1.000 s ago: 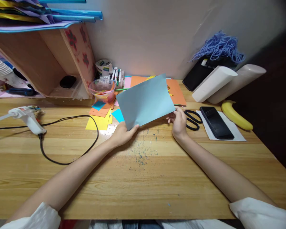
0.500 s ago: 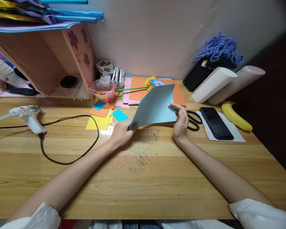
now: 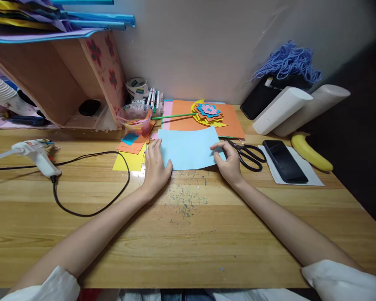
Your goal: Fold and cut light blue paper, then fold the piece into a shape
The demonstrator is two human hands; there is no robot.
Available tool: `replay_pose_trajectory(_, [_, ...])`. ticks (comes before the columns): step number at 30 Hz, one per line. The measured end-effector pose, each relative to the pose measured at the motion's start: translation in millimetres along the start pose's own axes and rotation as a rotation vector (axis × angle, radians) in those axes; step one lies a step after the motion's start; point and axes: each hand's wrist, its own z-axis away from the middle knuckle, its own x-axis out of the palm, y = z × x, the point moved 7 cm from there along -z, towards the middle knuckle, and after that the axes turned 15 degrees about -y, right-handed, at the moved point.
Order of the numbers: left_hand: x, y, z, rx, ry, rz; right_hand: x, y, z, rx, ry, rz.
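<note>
- The fingers of the left hand lie along the left edge of the blue sheet, with the thumb well apart from them at the near left corner; they are spread wide.
- The right hand is at the sheet's right edge, its index finger and thumb parted a little over the paper. Its other fingers are partly hidden, so whether it pinches the sheet cannot be told.
- The sheet is between the hands, near the middle of the surface, its far edge slightly curved.
- Just beyond the sheet, a paper flower in yellow, orange, blue and pink rests on orange paper; its green stem points left, toward a clear bowl.
- Black scissors lie just right of the right hand, their blades partly hidden.
- Farther right, a phone rests on white paper, with a banana just beside it.
- Left of the left hand are yellow paper and small orange sheets.
- At the far left, a white glue gun lies near a looping black cord.
</note>
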Motion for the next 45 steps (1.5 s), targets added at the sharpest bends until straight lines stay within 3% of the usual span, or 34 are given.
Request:
replay_pose_trajectory(5, [14.9,-6.9,-2.1,-0.021,-0.119,-0.087,-0.9,-2.1,-0.9,0.028,-0.002,-0.016])
replay_pose_trajectory(10, [18.8,-9.9,-2.9,-0.051,-0.152,-0.124,-1.6,-1.4,-1.1,0.031,0.003,-0.028])
replay_pose_trajectory(25, [10.5,-9.6,-1.2,-0.088,-0.096,-0.026,-1.6,1.4,-0.4,0.037,0.000,-0.028])
replay_pose_trajectory(32, [11.5,-9.4,-2.4,-0.067,-0.132,0.034,-1.9,-0.1,-0.6,0.035,0.003,-0.029])
replay_pose_trajectory(45, [3.8,-0.4,-0.7,0.014,-0.047,0.057,-1.7,1.8,-0.6,0.028,-0.006,-0.028])
